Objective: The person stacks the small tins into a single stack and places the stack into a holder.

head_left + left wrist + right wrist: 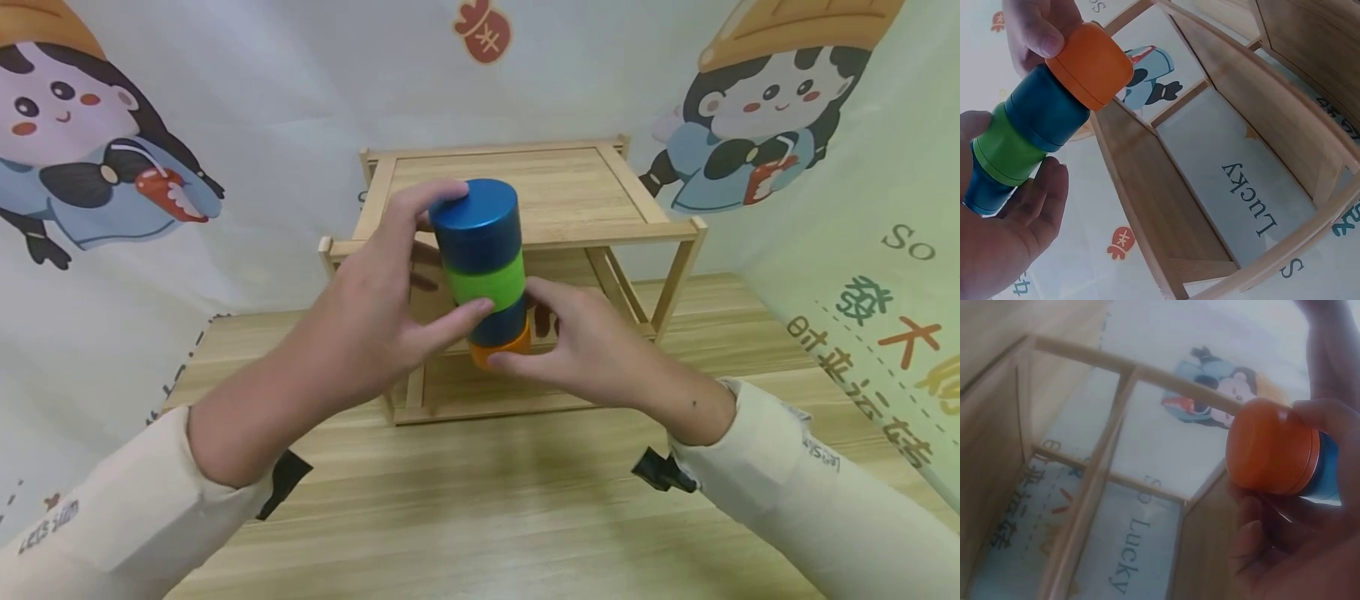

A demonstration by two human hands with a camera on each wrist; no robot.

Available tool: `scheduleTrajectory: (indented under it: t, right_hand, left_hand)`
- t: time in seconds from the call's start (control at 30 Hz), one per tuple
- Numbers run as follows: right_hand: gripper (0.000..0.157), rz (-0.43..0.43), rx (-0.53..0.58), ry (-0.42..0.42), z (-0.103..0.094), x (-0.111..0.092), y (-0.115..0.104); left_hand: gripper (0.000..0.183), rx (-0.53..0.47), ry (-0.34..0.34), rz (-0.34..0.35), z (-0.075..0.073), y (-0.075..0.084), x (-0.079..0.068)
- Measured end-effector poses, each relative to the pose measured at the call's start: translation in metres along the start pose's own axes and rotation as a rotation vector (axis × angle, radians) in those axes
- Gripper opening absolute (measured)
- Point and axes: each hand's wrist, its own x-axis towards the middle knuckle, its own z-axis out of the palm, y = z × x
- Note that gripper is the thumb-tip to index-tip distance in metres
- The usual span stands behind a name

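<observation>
Both hands hold a column of round, tin-like pieces (486,287) in front of the wooden rack. From the top in the head view it runs blue, green, blue, then orange, and it leans slightly. My left hand (375,308) grips the upper part, its index finger over the top blue piece (480,204) and its thumb on the green band. At the lower end, my right hand (592,342) pinches the column, thumb on the orange piece (1088,65). The orange end faces the camera in the right wrist view, where the upper part is hidden.
A two-level wooden rack (517,179) stands right behind the hands, its front rail and posts close to them. Wood-look flooring (480,500) lies in front. Pale printed cloth (285,150) with cartoon figures hangs behind and along both sides. Dark mounts (663,471) jut from under the sleeves.
</observation>
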Motion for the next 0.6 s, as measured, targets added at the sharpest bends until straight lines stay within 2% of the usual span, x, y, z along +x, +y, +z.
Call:
scheduleTrajectory:
  t: [0.13, 0.37, 0.6]
  right_hand:
    - [0.05, 0.001, 0.009, 0.008, -0.005, 0.004, -0.001]
    - [0.049, 0.026, 0.032, 0.009, -0.016, 0.008, -0.003]
    - [0.048, 0.024, 0.023, 0.029, -0.025, 0.013, -0.006]
  left_hand:
    - [0.086, 0.026, 0.011, 0.018, -0.001, -0.001, 0.004]
    - [0.094, -0.047, -0.033, -0.04, -0.002, 0.0, 0.014]
    - [0.096, -0.046, 0.002, -0.029, -0.005, 0.0, 0.023]
